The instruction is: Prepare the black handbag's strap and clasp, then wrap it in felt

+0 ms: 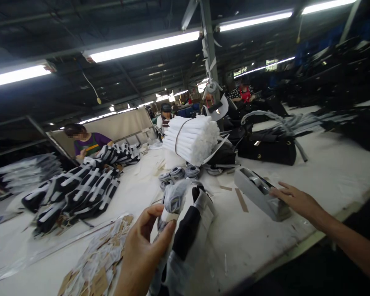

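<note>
Tape dispenser [259, 192] sits right of centre, long axis running up-left, my open right hand [296, 199] touching its near end, I think, while my left hand [143, 250] pinches a black-and-white wrapped bundle [188, 224] at bottom centre.

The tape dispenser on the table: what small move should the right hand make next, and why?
Probably pull a strip of tape from the tape dispenser. The right hand rests open at its near end, while the left hand holds up a wrapped black item whose plastic looks loose.
</note>
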Motion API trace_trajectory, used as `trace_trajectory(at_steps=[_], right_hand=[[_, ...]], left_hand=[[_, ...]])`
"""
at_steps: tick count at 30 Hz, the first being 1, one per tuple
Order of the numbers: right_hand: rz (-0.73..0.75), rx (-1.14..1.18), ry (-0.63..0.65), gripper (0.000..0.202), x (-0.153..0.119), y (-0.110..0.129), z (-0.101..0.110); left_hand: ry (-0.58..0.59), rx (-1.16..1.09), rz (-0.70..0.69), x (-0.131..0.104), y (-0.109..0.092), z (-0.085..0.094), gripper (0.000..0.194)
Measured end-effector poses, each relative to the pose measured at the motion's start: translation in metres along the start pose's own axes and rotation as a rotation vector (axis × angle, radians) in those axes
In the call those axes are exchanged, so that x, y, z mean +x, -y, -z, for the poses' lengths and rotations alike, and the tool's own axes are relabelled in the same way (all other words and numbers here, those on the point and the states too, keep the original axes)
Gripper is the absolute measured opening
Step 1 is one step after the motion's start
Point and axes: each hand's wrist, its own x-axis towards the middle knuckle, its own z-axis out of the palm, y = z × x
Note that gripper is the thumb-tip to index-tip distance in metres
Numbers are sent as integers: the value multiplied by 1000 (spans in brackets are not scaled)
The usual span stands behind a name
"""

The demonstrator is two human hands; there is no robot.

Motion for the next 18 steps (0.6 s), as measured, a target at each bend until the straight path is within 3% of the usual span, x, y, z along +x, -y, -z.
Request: trace_trajectory(at_steps=[3, 8, 11, 15, 18], right_hand=[[-108, 131, 101, 28, -5, 7, -1], [-88, 391, -8, 23, -27, 33, 16], [-144, 529, 6, 20, -43, 36, 32], [-337, 557, 84, 31, -58, -7, 35], [-335, 434, 45, 20, -65, -54, 29]], left_hand=[[14, 14, 2, 0, 0, 2, 49], [15, -1, 22, -1, -1, 4, 50], [13, -10, 38, -2, -1, 4, 52], [23, 2, 67, -3, -2, 4, 56], [24, -15, 73, -3, -2, 4, 57]])
